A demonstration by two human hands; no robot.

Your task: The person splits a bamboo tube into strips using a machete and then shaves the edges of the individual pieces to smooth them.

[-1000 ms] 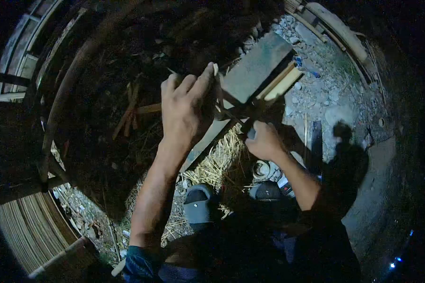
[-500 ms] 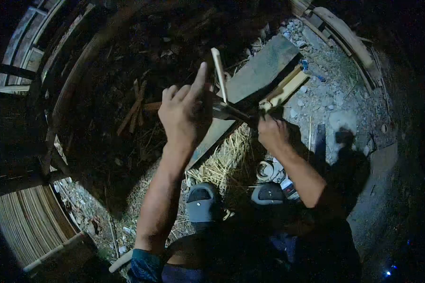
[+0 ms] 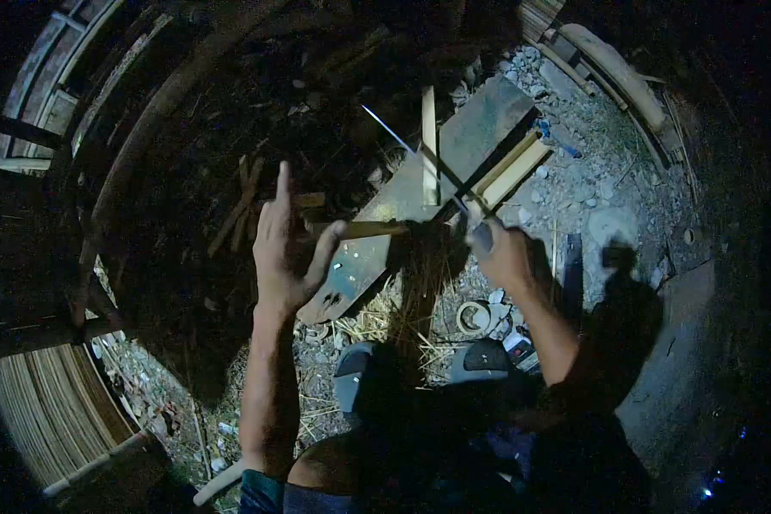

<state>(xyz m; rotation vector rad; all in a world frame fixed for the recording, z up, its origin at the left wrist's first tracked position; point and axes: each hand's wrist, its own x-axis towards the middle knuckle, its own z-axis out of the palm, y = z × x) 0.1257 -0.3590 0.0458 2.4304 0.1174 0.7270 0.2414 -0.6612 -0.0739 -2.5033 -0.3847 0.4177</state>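
My left hand (image 3: pixel 283 248) has its index finger stretched upward and its thumb out to the right. A bamboo stick (image 3: pixel 370 230) runs rightward from between thumb and palm; the other fingers are partly hidden behind the hand. My right hand (image 3: pixel 505 257) is closed round the handle of a long knife (image 3: pixel 391 130), whose thin blade points up and left. A pale bamboo strip (image 3: pixel 430 141) stands out upright behind the blade, apart from both hands. Below them lies a wide wooden board (image 3: pixel 484 120), slanting across the ground with small chips on it.
A split bamboo piece (image 3: pixel 514 171) lies right of the board, near a blue object (image 3: pixel 561 141). A tape-like ring (image 3: pixel 473 318) and straw shavings (image 3: pixel 377 319) lie by my sandals (image 3: pixel 480 360). Brown sticks (image 3: pixel 244 201) lie at left; a slatted bamboo panel (image 3: pixel 60 411) stands lower left.
My left hand has moved left and lower, its thumb now spread wider. The knife has swung to point up and left. The pale strip has shifted right, away from my left hand.
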